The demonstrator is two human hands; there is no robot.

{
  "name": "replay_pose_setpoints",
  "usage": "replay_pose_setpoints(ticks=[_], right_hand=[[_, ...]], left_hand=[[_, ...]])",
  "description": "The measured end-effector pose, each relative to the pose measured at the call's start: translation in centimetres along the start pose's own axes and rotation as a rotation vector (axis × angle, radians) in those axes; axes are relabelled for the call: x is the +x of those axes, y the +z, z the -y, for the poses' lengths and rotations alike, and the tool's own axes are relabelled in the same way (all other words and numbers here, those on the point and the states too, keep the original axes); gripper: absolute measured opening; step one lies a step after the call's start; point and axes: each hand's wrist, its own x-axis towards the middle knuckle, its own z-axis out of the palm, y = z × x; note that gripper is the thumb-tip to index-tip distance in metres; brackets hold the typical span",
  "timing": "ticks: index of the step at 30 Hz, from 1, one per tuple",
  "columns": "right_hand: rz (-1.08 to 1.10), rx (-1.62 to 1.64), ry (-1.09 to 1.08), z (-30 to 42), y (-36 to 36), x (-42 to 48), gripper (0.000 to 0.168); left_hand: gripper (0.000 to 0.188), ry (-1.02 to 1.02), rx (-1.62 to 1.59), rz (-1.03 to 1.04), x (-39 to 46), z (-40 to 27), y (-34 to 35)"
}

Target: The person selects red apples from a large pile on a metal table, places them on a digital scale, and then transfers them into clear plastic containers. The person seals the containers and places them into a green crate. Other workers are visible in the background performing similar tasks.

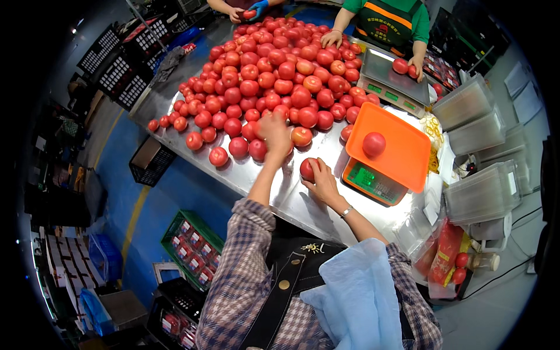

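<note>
A large heap of red tomatoes (280,83) covers much of the metal table (302,201). My left hand (276,136) reaches to the near side of the heap; it is blurred, and its fingertips are hidden among the tomatoes. Close to the table's front edge, my right hand (323,186) has its fingers around a single tomato (308,169). Right of that hand stands an orange digital scale (376,183) with a lit green display. One tomato (374,144) rests on its orange tray (407,151).
Across the table, a person in a green apron (385,26) handles tomatoes at a second scale (393,83). Another person's gloved hand (259,8) shows at the top. Clear plastic containers (483,186) stand at right. A green crate (192,249) of packed tomatoes sits below left.
</note>
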Motion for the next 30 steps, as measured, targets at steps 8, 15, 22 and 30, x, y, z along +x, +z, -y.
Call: replay_pose_setpoints(ticks=[8,15,22,30], right_hand=[[0.069,-0.049,-0.03,0.9,2.2,3.7,0.075],[-0.217,0.137,-0.005,2.7,-7.1,-1.4,0.062],[-0.452,-0.081,0.236,-3.0,-15.2,-4.1,0.063],[-0.278,-0.046,0.075,-1.4,-11.1,-5.3,0.064]], left_hand=[[0.072,0.064,-0.173,0.167,-0.1,10.6,0.5],[0.07,0.262,-0.746,0.254,-0.6,-2.1,-2.5],[0.07,0.564,-0.622,0.526,-2.3,-14.3,0.2],[0.073,0.432,-0.358,0.583,-0.7,-19.2,3.1]])
